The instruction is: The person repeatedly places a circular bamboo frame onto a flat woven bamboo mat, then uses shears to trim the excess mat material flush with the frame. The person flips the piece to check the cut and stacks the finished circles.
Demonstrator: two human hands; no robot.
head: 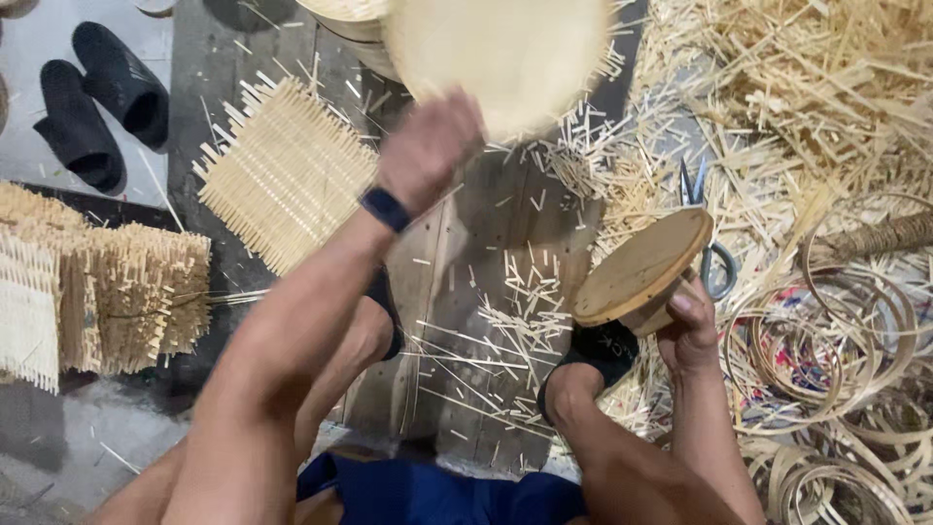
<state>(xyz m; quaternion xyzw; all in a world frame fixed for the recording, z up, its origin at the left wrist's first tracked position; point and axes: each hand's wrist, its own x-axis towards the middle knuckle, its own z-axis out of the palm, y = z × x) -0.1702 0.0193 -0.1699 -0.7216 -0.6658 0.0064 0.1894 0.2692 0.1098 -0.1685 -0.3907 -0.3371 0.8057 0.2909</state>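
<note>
Bamboo is everywhere in the head view. The left hand (428, 146) is raised toward 12 o'clock, its back to the camera and blurred, fingers curled onto the lower edge of a pale round woven tray (501, 53) that fills the top centre; the hand seems to grip the rim, though the blur hides how tightly. A dark wristband (386, 208) circles that wrist.

The right hand (688, 326) sits at about 4 o'clock from the left, well apart from it, closed around the underside of a round wooden mould (641, 267), whose flat disc face tilts up toward 10 o'clock. The thumb lies against the mould's side. Just behind the mould, at its 2 o'clock, a pair of scissors (702, 228) lies on the scraps, its grey handle loop peeking out beside the disc.

Between the two hands the wooden floor (466, 253) is strewn with short cut splinters (515, 316). At 9 o'clock from the left hand lies a square woven mat (287, 175) with bristling ends, and further left a stack of similar mats (117, 297). Two black slippers (97, 102) rest at the upper left. Coiled bamboo hoops (826, 360) pile up at 3 o'clock of the right hand, with loose strips (807, 87) heaped above them. Both feet wear black sandals (598, 355), the right one directly under the mould.
</note>
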